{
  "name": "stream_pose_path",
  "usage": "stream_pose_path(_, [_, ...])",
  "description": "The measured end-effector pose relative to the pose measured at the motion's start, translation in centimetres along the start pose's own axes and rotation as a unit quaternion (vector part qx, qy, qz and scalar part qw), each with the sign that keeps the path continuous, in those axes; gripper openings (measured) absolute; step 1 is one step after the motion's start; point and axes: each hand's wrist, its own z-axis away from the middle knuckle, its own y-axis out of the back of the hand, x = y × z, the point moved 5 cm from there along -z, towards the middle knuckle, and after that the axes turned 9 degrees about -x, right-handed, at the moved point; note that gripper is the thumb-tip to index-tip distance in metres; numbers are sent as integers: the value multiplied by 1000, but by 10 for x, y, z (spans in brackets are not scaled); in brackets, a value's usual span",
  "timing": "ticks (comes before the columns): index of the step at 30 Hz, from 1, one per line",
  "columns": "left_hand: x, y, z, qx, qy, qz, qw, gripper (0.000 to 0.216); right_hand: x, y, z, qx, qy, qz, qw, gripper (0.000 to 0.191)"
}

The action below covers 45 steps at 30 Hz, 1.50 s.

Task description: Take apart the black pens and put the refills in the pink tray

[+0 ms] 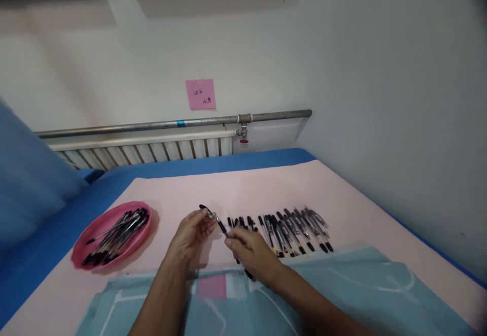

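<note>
My left hand (pixel 194 231) pinches the black-capped end of a pen (pixel 221 225) above the pink mat. The pen slants down to the right, and my right hand (pixel 254 253) grips its lower end, so both hands hold it. Several more pens (pixel 292 232) with black ends lie side by side on the mat to the right, some partly hidden behind my right hand. At the left, a pink basket (pixel 81 260) holds a heap of pens (pixel 117 237).
A pink mat (pixel 182 189) covers the blue tabletop (pixel 224 162). Teal cloth (pixel 342 280) lies along the near edge. Behind the table are a white radiator (pixel 160 149), a metal pipe (pixel 144 126) and a wall with a pink note (pixel 201 94). Blue fabric (pixel 30 183) hangs at left.
</note>
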Motion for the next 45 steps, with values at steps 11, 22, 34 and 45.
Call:
stream_pose_path(11, [-9,-8,2,-9,62,150,987,3,5,-4,-1,-18,7,24,1000,14])
stream_pose_path(22, [-8,-8,3,-5,61,158,986,4,3,-3,0,-6,26,78,997,14])
stream_pose_path(34, [-16,-38,10,-63,1,76,995,22,5,3,-3,51,42,98,993,18])
stream_pose_path(45, [-24,-52,11,-56,-35,60,996,24,11,4,-5,77,36,96,992,14])
